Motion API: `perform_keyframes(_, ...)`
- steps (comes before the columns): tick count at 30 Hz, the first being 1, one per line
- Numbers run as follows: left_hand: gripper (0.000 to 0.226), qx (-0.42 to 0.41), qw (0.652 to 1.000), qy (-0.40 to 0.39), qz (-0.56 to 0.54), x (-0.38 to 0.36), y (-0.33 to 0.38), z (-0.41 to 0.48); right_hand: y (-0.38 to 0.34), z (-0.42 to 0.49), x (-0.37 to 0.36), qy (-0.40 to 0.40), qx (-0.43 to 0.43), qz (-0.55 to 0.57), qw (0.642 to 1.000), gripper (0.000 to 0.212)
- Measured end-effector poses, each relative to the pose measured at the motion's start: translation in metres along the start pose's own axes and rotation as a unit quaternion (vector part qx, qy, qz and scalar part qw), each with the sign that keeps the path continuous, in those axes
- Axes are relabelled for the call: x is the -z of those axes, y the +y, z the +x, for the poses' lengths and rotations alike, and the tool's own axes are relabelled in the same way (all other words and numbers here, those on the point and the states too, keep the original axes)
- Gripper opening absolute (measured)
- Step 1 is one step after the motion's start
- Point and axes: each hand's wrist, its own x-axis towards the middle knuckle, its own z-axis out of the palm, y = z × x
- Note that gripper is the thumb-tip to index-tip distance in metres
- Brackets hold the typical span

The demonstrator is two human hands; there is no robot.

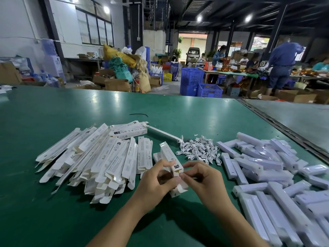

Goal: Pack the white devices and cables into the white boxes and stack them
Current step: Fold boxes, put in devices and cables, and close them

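Box (170, 155) is held up just above the desk (124, 107), near the front edge at mid-width, far end tilted up and away. Left hand (158, 180) grips its near part, fingers (165, 164) curled round the side. Right hand (204, 180) pinches the near-end flap w/ thumb & fingertips. Can't tell if a device is inside yet.

Handling, judged: thin card carton, v. light, long & narrow, so it prob. buckles or creases if squeezed mid-span. Better to hold near the end by the edges, where the folds stiffen it. Flaps are flimsy and tear easily, so tuck gently.

Flat cartons (99, 157) are piled toward the left. Cables (199, 150) lie in a tangle behind the hands: soft, snaggy, prob. best lifted one at a time by the bundle. Devices (263, 168) are heaped toward the right edge: rigid, glossy wrap, likely slippery, so grip across the width.
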Motion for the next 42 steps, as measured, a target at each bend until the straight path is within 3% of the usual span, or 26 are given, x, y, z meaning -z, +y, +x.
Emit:
perform_keyframes(4,0.04,-0.003,1.0,0.016,-0.026,0.0,-0.003,0.003,-0.003,-0.002,0.003,-0.02,0.061,-0.011,0.998,0.02)
perform_keyframes(8,0.04,0.001,0.998,0.043,-0.044,0.0,-0.004,0.006,-0.007,-0.003,0.008,-0.089,0.056,0.026,0.994,0.015)
perform_keyframes(12,0.032,-0.002,0.995,0.08,-0.058,0.0,-0.002,0.007,-0.007,-0.001,0.008,-0.142,0.071,-0.033,0.987,0.031)
perform_keyframes(18,0.028,0.02,0.997,0.052,-0.055,-0.002,-0.003,0.008,-0.01,-0.001,0.002,-0.058,0.092,-0.05,0.993,0.016)
perform_keyframes(23,0.036,0.019,0.998,0.052,-0.036,-0.003,-0.005,0.008,-0.009,-0.003,-0.001,-0.013,0.076,-0.06,0.995,0.024)
perform_keyframes(29,0.021,0.023,0.996,0.062,-0.06,-0.003,-0.003,0.008,-0.009,-0.002,-0.002,0.004,0.124,-0.095,0.988,0.02)
perform_keyframes(42,0.058,0.025,0.995,0.038,-0.087,-0.004,-0.004,0.006,-0.006,-0.001,0.001,0.04,0.167,-0.111,0.979,0.015)
